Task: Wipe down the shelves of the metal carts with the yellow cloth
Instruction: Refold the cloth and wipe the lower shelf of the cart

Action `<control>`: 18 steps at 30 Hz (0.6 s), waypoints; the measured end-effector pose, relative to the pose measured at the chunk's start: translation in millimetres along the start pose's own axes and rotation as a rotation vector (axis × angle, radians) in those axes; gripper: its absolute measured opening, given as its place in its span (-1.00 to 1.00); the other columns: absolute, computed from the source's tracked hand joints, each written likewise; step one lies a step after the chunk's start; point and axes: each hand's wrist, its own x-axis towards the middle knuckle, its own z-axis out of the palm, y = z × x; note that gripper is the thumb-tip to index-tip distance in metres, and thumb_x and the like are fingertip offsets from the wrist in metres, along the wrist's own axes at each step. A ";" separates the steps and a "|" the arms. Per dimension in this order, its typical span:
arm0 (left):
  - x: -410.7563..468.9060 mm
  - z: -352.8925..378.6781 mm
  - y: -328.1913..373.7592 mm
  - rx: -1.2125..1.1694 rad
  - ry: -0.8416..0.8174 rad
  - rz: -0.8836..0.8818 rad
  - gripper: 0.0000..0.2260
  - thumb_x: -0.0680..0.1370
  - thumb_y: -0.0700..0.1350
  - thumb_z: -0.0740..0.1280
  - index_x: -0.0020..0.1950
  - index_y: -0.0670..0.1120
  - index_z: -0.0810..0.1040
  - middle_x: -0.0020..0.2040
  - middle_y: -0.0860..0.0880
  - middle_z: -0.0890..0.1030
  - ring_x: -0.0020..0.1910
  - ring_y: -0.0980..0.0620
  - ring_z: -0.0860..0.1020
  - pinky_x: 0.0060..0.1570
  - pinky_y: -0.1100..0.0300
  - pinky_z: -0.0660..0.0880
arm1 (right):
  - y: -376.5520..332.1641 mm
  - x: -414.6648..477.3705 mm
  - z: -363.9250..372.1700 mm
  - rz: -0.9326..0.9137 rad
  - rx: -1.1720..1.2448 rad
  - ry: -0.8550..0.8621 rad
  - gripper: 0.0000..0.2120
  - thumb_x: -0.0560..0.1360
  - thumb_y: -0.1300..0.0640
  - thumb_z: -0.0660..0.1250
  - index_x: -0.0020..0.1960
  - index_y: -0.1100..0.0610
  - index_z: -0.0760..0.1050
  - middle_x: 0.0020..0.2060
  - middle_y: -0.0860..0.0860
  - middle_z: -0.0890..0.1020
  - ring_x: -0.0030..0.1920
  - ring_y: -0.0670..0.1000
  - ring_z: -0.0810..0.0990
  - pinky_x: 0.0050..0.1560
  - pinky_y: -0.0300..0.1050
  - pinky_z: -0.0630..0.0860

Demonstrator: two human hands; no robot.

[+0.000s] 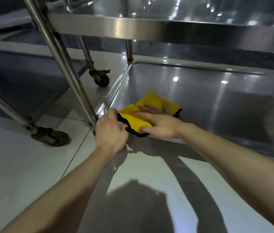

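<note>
A yellow cloth with a black edge lies folded in the near left corner of the bottom shelf of a metal cart. My right hand lies flat on the cloth, fingers spread and straight, thumb at its near edge. My left hand sits at the shelf's corner beside the cart's upright post, its fingers curled on the cloth's black edge. The cart's upper shelf hangs above.
A second metal cart stands to the left, with two castor wheels on the pale tiled floor. Shadows of my arms and head fall on the floor in front of the shelf.
</note>
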 end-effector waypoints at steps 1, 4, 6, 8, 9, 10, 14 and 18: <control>1.5 -2.1 4.1 -0.033 0.052 0.015 -0.68 0.46 -0.14 0.26 0.21 -0.14 0.50 0.10 -0.16 0.62 0.17 -0.27 0.54 0.24 -0.16 0.46 | 0.3 -11.4 -0.8 0.016 0.028 0.067 -0.25 0.52 -0.45 0.11 0.67 -0.37 0.05 0.72 -0.21 0.07 0.72 -0.11 -0.12 0.61 0.42 -0.33; 11.7 5.2 27.9 0.095 0.033 0.279 -0.62 0.57 -0.04 0.18 0.32 -0.10 0.56 0.27 -0.13 0.58 0.30 -0.22 0.50 0.39 -0.14 0.38 | 10.2 -50.4 10.6 0.169 0.063 0.321 -0.12 0.48 -0.57 0.15 0.70 -0.27 0.03 0.72 -0.08 0.14 0.73 -0.03 -0.06 0.66 0.41 -0.08; 24.0 18.1 52.1 0.165 -0.116 0.462 -0.58 0.65 0.03 0.18 0.48 -0.01 0.53 0.49 -0.10 0.51 0.49 -0.19 0.43 0.53 -0.12 0.28 | 20.0 -75.6 26.0 0.317 0.008 0.376 0.07 0.42 -0.64 0.14 0.74 -0.12 -0.07 0.74 0.02 0.05 0.73 0.04 -0.10 0.65 0.45 -0.05; 36.6 34.5 71.2 0.270 -0.272 0.594 -0.54 0.73 0.07 0.15 0.65 0.09 0.40 0.71 -0.06 0.28 0.68 -0.12 0.22 0.65 -0.09 0.11 | 27.1 -89.6 38.7 0.414 -0.077 0.359 0.23 0.38 -0.69 0.09 0.75 0.07 -0.18 0.75 0.09 -0.03 0.74 0.06 -0.16 0.65 0.44 -0.09; 42.0 43.3 75.9 0.334 -0.345 0.642 -0.51 0.76 0.10 0.11 0.71 0.13 0.30 0.76 -0.02 0.16 0.73 -0.06 0.10 0.69 -0.07 0.02 | 29.0 -91.7 42.9 0.428 -0.118 0.357 0.27 0.38 -0.70 0.06 0.74 0.13 -0.21 0.75 0.11 -0.06 0.74 0.06 -0.17 0.65 0.43 -0.09; 46.5 50.9 77.3 0.386 -0.414 0.666 -0.49 0.77 0.15 0.07 0.74 0.18 0.20 0.78 0.02 0.05 0.76 -0.02 -0.01 0.70 -0.07 -0.05 | 30.1 -91.4 45.6 0.430 -0.151 0.359 0.28 0.38 -0.70 0.02 0.74 0.17 -0.22 0.75 0.12 -0.06 0.74 0.07 -0.18 0.65 0.42 -0.10; 53.2 67.6 65.7 0.426 -0.502 0.609 -0.46 0.76 0.28 -0.03 0.75 0.32 -0.06 0.78 0.13 -0.10 0.76 0.07 -0.14 0.70 -0.11 -0.15 | 28.5 -85.1 48.4 0.449 -0.183 0.360 0.25 0.40 -0.71 -0.12 0.74 0.21 -0.10 0.74 0.14 0.02 0.74 0.08 -0.10 0.67 0.33 -0.21; 55.1 70.4 51.9 0.428 -0.451 0.456 -0.45 0.72 0.34 -0.04 0.72 0.40 -0.06 0.78 0.16 -0.10 0.75 0.07 -0.15 0.68 -0.21 -0.18 | 28.1 -84.5 50.7 0.423 -0.217 0.383 0.20 0.45 -0.68 -0.14 0.75 0.19 -0.04 0.73 0.12 0.10 0.74 0.06 -0.03 0.68 0.29 -0.19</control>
